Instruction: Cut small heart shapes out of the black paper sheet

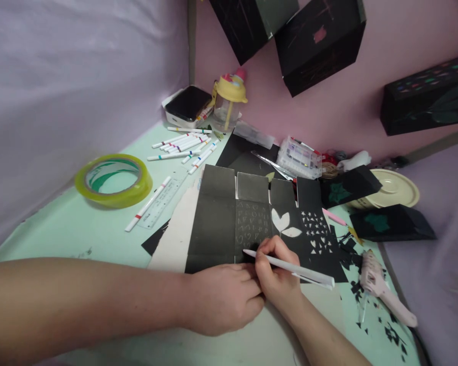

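Note:
My right hand is closed around a white pen, its tip at the black card. Rows of small drawn outlines cover the panel by the tip. Farther right on the card are white leaf-shaped cut-outs and a panel of small star, heart and triangle holes. Four flaps stand along the card's far edge. My left hand lies over the card's near edge, fingers slightly bent and touching my right hand; its fingertips are partly hidden.
Left are a roll of yellow-green tape, a clear ruler and several white markers. Behind stand a phone and a yellow-lidded bottle. On the right lie a glue gun and black paper scraps. Black boxes hang above.

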Demonstrator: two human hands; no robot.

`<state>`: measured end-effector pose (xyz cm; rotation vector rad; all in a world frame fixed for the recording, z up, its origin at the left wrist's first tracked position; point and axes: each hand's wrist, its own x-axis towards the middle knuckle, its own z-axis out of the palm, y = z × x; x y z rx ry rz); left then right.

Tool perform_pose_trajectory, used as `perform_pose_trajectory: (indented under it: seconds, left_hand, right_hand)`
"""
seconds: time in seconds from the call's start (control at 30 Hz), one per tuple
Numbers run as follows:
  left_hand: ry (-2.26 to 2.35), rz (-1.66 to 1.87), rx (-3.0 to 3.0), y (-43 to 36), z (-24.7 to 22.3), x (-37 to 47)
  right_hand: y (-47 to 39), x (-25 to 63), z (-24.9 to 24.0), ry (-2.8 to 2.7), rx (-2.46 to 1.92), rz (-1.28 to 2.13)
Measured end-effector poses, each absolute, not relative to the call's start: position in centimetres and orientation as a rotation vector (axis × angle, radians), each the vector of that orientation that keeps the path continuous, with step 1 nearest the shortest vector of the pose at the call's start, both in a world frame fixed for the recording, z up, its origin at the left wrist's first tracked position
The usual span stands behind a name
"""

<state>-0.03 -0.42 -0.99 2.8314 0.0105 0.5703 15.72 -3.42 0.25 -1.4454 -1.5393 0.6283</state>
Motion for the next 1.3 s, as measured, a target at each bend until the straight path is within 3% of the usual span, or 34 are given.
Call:
perform_pose_trajectory:
  seconds: [1.3]
  left_hand:
    - [0.008, 0.549, 2.835, -0.35, -1.01, -0.01]
  right_hand:
    - [-3.66, 15.51, 0.31, -1.544, -1.437, 0.617]
